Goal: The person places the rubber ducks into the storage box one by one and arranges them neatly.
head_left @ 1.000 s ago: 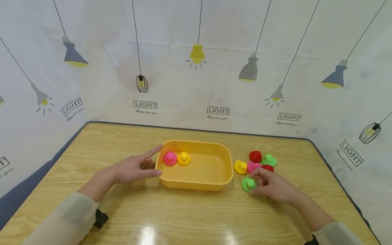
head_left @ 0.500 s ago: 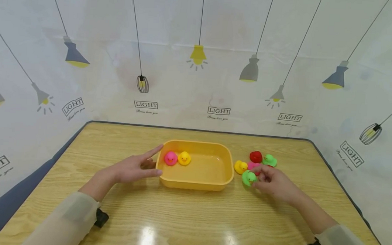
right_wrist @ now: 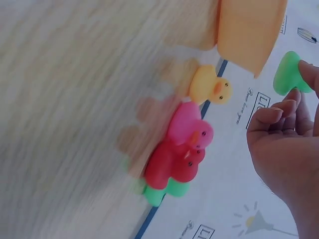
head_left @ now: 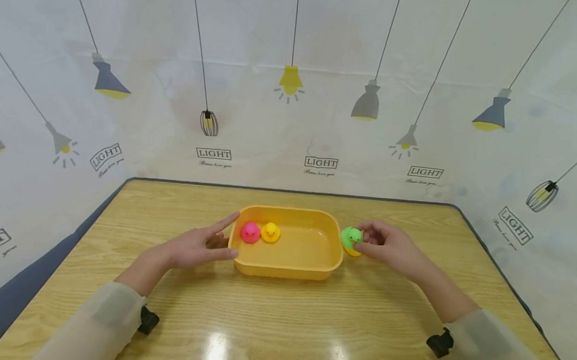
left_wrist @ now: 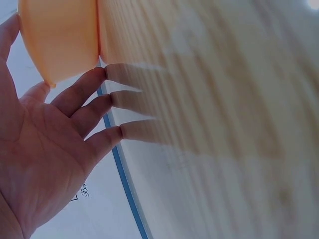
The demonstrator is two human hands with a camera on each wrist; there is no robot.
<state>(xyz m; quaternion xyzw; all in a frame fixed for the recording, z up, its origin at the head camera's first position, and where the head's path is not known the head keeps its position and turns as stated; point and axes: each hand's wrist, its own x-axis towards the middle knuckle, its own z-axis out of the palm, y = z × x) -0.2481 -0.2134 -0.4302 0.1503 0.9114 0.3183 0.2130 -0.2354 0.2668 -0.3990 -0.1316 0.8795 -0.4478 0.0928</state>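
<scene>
A green rubber duck point(head_left: 351, 237) is pinched between the thumb and fingers of my right hand point(head_left: 391, 247), at the right rim of the yellow-orange plastic tub point(head_left: 283, 273). The right wrist view has this duck point(right_wrist: 287, 73) raised clear of the table. My left hand point(head_left: 198, 247) spreads its thumb and index finger against the tub's left end; its other fingertips touch the table in the left wrist view. Inside the tub, at the left, a pink duck point(head_left: 250, 232) and a yellow duck point(head_left: 270, 233) sit side by side.
Right of the tub stand a yellow duck point(right_wrist: 203, 85), a pink duck point(right_wrist: 189, 124), red ducks point(right_wrist: 164, 162) and a green duck point(right_wrist: 158, 193), mostly hidden behind my right hand in the head view. The wooden table point(head_left: 281, 315) meets a lamp-printed backdrop point(head_left: 270, 146).
My right hand has lifted the green duck off the table and carried it left and away from me to the tub's right rim. The left hand has stayed in place.
</scene>
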